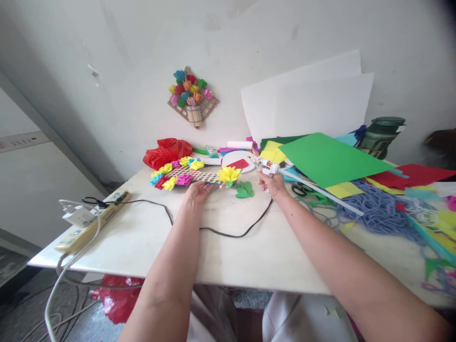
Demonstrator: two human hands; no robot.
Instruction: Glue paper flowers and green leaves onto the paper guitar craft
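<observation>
My right hand (pixel 272 186) is wrapped round the handle of a white glue gun (pixel 270 167). A long pale glue stick (pixel 320 192) juts from the gun's rear towards the right. My left hand (pixel 198 191) grips the near edge of a lattice panel (pixel 199 174), its fingertips partly hidden beneath it. Yellow, pink, red and blue paper flowers (pixel 183 179) cover the panel's left part. A larger yellow paper flower (pixel 230 174) sits at its right end. Green paper leaves (pixel 244 189) lie between my hands, just right of that flower.
A black cord (pixel 231 235) crosses the table to a power strip (pixel 94 223) at left. Coloured paper sheets (pixel 331 159), blue yarn (pixel 381 209) and black scissors (pixel 301 189) lie at right. Red plastic (pixel 167 153) sits behind the panel. A flower ornament (pixel 194 97) hangs on the wall.
</observation>
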